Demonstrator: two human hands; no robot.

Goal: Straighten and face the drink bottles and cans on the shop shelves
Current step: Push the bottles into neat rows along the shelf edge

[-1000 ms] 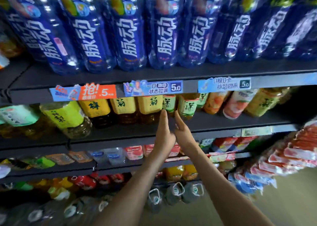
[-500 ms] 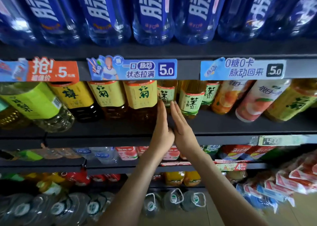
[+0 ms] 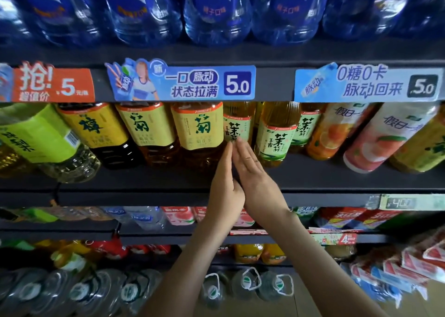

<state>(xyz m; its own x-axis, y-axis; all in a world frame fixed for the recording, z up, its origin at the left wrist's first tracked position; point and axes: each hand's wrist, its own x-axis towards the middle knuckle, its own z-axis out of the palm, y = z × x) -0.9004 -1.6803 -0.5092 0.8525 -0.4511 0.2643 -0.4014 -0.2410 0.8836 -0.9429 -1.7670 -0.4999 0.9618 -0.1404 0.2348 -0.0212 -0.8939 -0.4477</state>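
left hand (image 3: 225, 191) and right hand (image 3: 257, 184), fingers straight and pressed together, could tip the recessed green-labelled amber plastic tea bottle (image 3: 237, 128) if nudged unevenly

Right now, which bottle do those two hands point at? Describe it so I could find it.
Find the blue 5.0 price sign with a drawn figure. Beneath its right end stands an amber tea bottle with a pale green label. Unlike the yellow-labelled bottle left of it and its green-labelled twin on the right, it sits further back.
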